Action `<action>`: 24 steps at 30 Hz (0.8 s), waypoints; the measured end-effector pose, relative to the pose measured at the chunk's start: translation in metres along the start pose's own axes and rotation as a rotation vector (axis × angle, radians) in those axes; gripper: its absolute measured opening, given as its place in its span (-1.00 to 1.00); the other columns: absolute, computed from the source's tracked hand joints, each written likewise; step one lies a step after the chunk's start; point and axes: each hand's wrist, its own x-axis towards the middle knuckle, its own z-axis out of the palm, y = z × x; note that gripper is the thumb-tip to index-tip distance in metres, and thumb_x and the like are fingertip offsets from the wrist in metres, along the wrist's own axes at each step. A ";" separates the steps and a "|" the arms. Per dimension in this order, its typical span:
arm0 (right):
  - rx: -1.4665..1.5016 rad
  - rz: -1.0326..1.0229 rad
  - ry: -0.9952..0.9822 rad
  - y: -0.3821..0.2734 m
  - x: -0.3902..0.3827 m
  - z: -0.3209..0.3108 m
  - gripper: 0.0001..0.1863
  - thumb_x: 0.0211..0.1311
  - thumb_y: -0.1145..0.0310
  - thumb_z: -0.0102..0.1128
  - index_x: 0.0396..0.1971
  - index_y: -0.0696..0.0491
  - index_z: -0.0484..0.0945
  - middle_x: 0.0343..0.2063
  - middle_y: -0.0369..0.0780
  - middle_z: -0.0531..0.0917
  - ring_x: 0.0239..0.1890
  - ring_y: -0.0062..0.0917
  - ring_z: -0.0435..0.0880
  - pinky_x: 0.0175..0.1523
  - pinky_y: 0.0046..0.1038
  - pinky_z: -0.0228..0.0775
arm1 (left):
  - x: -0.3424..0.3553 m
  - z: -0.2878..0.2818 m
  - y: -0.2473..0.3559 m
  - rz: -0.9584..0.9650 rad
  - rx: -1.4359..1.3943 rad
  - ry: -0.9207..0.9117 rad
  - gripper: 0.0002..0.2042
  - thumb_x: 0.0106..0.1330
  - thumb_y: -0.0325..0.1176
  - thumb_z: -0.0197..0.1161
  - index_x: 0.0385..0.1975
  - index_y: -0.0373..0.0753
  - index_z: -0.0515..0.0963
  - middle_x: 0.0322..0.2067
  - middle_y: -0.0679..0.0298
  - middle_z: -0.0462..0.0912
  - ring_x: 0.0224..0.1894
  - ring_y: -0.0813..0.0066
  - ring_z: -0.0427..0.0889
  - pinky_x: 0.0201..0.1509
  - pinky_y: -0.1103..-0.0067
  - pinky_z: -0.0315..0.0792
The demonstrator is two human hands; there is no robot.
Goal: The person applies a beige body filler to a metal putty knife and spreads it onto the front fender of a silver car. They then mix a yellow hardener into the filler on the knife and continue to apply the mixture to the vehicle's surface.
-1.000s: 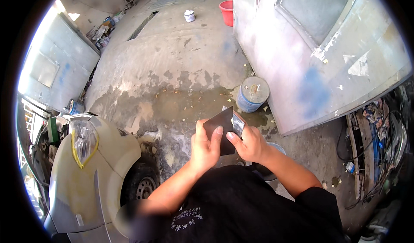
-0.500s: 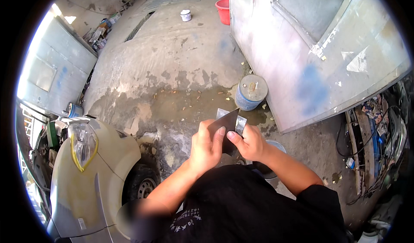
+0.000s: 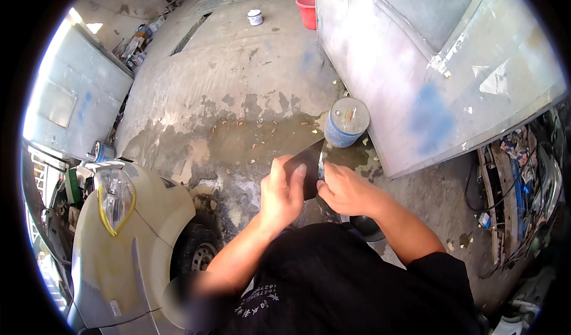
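Note:
Both hands are raised in front of my body at a dark, flat sheet (image 3: pixel 308 171) that looks like sandpaper, its pointed corner aimed up and away. My left hand (image 3: pixel 282 187) pinches its left side, thumb on the face and fingers behind. At the right edge my right hand (image 3: pixel 345 187) is closed on a narrow, pale, shiny part (image 3: pixel 322 171). Whether this is the sheet's own back side or a separate piece, I cannot tell. The fingers hide the lower portion.
A blue-and-grey drum (image 3: pixel 347 123) stands ahead beside a large white panel (image 3: pixel 410 91). On my left is a car's front fender (image 3: pixel 148 207) with yellow tape around its headlight (image 3: pixel 116 201). Farther off are a white can (image 3: pixel 254 17) and a red bucket (image 3: pixel 307 11). Car parts (image 3: pixel 505 204) lie right.
My right hand has turned, its knuckles now more on top. The pale part behind the dark sheet shows less, now only a narrow strip. My left hand keeps its pinch.

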 end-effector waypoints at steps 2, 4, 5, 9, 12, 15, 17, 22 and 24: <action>-0.071 0.059 -0.101 0.003 0.002 0.001 -0.69 0.13 0.51 0.01 -0.11 0.28 0.33 -0.32 0.16 0.53 -0.23 0.16 0.47 -0.17 -0.09 0.33 | 0.004 -0.002 0.002 0.034 0.007 -0.005 -0.81 0.31 -0.51 0.12 -0.12 -0.32 0.34 -0.43 0.02 0.64 -0.42 0.12 0.68 -0.37 0.46 0.51; -0.010 0.016 -0.072 -0.003 0.004 -0.010 -0.73 0.12 0.50 0.00 -0.18 0.30 0.33 -0.34 0.18 0.52 -0.24 0.15 0.47 -0.18 -0.07 0.32 | 0.010 -0.006 0.005 0.058 -0.004 -0.006 -0.81 0.31 -0.52 0.12 -0.12 -0.32 0.35 -0.44 0.02 0.64 -0.44 0.12 0.68 -0.38 0.45 0.51; 0.023 -0.005 -0.056 -0.006 0.004 -0.014 -0.74 0.11 0.50 0.00 -0.21 0.30 0.33 -0.35 0.18 0.52 -0.25 0.15 0.47 -0.18 -0.06 0.32 | 0.011 -0.007 0.004 0.028 0.003 -0.005 -0.81 0.31 -0.52 0.12 -0.12 -0.32 0.35 -0.44 0.02 0.64 -0.44 0.11 0.67 -0.39 0.44 0.51; -0.089 0.026 -0.002 -0.014 0.004 -0.007 -0.80 0.08 0.49 -0.02 -0.33 0.32 0.31 -0.39 0.21 0.51 -0.26 0.15 0.47 -0.19 -0.04 0.31 | 0.006 -0.002 0.002 0.053 0.090 0.006 -0.83 0.30 -0.53 0.12 -0.16 -0.35 0.36 -0.45 0.02 0.63 -0.46 0.08 0.66 -0.40 0.44 0.51; -0.130 0.065 -0.003 -0.017 0.007 0.001 -0.80 0.06 0.49 -0.02 -0.39 0.34 0.30 -0.43 0.22 0.50 -0.30 0.16 0.48 -0.20 0.00 0.30 | 0.008 -0.001 0.004 0.067 0.062 0.032 -0.83 0.30 -0.54 0.13 -0.16 -0.37 0.36 -0.45 0.04 0.63 -0.46 0.12 0.66 -0.38 0.46 0.50; -0.147 0.029 -0.006 -0.013 0.009 -0.004 -0.80 0.06 0.48 -0.01 -0.40 0.34 0.31 -0.44 0.22 0.50 -0.32 0.16 0.49 -0.21 0.01 0.31 | 0.014 -0.005 0.002 0.086 0.046 0.051 -0.82 0.30 -0.54 0.12 -0.15 -0.36 0.35 -0.45 0.05 0.64 -0.45 0.14 0.67 -0.37 0.47 0.50; -0.122 0.032 0.031 -0.022 0.009 -0.007 -0.80 0.06 0.48 -0.01 -0.40 0.33 0.31 -0.46 0.21 0.50 -0.33 0.16 0.49 -0.22 0.01 0.31 | 0.014 -0.007 0.004 0.067 0.060 0.070 -0.81 0.30 -0.54 0.12 -0.13 -0.36 0.35 -0.45 0.05 0.64 -0.44 0.16 0.67 -0.37 0.48 0.50; -0.192 0.101 0.005 -0.022 0.017 0.005 -0.79 0.06 0.48 0.02 -0.41 0.34 0.32 -0.49 0.19 0.51 -0.37 0.15 0.50 -0.23 0.00 0.33 | 0.013 -0.003 0.002 0.038 0.057 0.082 -0.79 0.30 -0.52 0.13 -0.11 -0.35 0.35 -0.46 0.08 0.64 -0.46 0.21 0.67 -0.38 0.50 0.50; -0.205 0.065 -0.011 -0.023 0.021 0.006 -0.79 0.06 0.47 0.03 -0.42 0.34 0.32 -0.51 0.19 0.51 -0.39 0.14 0.50 -0.25 0.00 0.33 | 0.013 -0.007 0.000 0.078 0.034 0.105 -0.80 0.30 -0.52 0.12 -0.11 -0.35 0.35 -0.46 0.08 0.64 -0.46 0.21 0.67 -0.37 0.50 0.50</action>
